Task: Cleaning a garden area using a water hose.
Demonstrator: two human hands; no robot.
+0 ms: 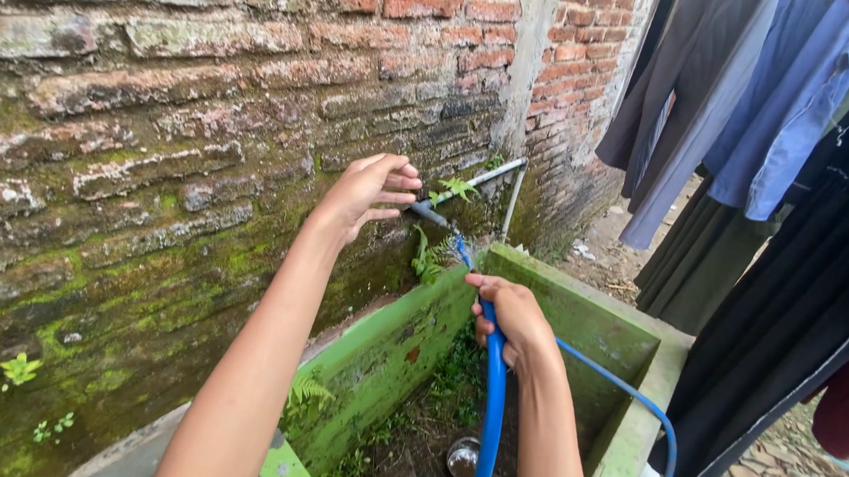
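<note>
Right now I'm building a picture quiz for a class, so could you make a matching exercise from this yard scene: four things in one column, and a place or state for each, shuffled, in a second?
Things
1. left hand
2. right hand
3. blue hose
4. hanging clothes

Places or states
A. on the right, beside the brick wall
B. fingers open, raised at the tap on the wall
C. closed around the hose, over the green concrete trough
D. runs down into the trough, with a thinner length looping over its rim

Pairs: 1-B, 2-C, 3-D, 4-A
</note>
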